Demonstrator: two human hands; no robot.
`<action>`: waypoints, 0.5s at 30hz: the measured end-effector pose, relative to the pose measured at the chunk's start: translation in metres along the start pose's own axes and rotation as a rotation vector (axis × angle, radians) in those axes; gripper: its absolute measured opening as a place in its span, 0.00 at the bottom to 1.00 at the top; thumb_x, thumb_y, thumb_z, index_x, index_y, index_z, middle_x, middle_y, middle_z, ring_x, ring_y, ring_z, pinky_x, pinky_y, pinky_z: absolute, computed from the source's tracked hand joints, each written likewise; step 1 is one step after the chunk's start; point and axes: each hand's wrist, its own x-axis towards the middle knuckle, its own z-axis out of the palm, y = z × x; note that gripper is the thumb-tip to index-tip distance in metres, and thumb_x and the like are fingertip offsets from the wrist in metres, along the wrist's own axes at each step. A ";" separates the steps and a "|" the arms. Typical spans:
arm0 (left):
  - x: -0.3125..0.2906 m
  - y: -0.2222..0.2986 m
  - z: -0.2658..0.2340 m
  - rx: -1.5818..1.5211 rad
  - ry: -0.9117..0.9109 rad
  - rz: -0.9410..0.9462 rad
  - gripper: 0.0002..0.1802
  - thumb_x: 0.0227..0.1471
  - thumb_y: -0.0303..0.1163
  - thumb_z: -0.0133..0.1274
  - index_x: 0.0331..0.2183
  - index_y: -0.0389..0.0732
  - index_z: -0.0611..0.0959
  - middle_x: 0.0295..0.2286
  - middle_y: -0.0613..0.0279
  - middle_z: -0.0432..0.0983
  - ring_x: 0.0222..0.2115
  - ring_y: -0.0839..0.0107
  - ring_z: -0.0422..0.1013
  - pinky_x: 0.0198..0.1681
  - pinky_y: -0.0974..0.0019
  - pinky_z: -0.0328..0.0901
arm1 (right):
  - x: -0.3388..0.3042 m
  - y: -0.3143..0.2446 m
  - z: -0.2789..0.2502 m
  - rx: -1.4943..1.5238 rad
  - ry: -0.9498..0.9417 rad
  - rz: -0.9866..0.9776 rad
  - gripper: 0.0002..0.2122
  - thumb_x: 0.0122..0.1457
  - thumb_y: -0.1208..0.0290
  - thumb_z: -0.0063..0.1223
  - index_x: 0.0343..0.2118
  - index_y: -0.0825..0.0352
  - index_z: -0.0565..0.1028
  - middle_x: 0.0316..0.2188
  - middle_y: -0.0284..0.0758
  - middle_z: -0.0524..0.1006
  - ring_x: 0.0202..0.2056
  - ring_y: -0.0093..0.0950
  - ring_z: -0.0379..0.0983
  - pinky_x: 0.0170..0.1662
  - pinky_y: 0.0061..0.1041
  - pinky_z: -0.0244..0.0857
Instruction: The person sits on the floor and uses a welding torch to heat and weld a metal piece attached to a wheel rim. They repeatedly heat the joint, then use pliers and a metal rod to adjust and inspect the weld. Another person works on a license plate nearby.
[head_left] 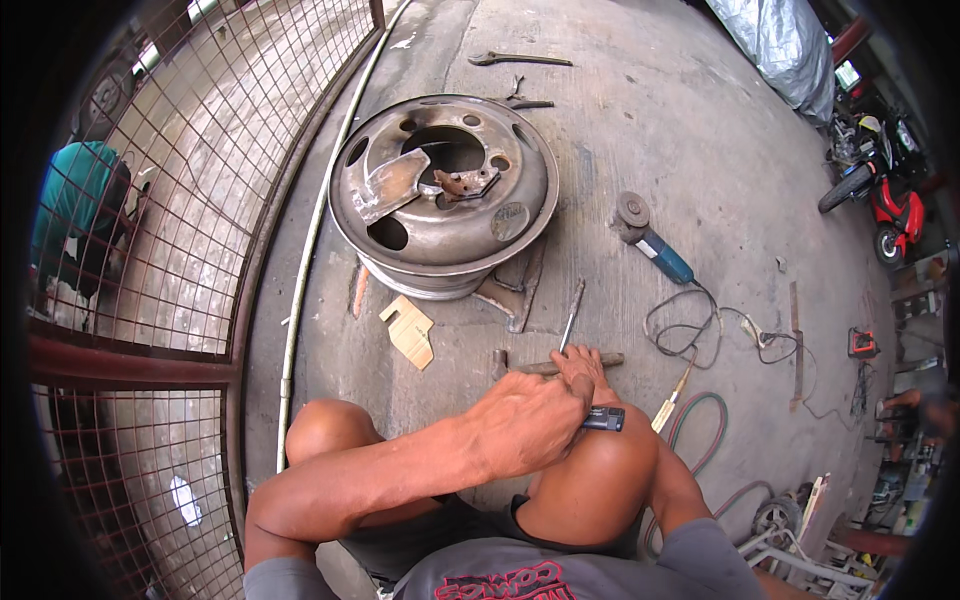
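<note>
Left grip closed on a black item, which pokes out on its right, over the right knee. Right grip sits just ahead of the left one, on the floor at the hammer; finger spread partly hidden, can't tell if it's holding. Hammer handle runs under it, head to its left. Rod points ahead from its fingers. Cardboard left of both grips, wheel ahead-left, metal scraps on top. Grinder ahead-right, hose right, wrench far ahead.
</note>
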 end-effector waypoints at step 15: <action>-0.031 0.000 -0.003 0.152 0.306 0.148 0.18 0.60 0.37 0.55 0.40 0.30 0.73 0.16 0.58 0.75 0.17 0.59 0.76 0.23 0.60 0.70 | 0.072 -0.106 -0.235 0.539 0.791 -0.079 0.18 0.70 0.59 0.47 0.53 0.69 0.66 0.31 0.53 0.80 0.34 0.51 0.81 0.39 0.48 0.72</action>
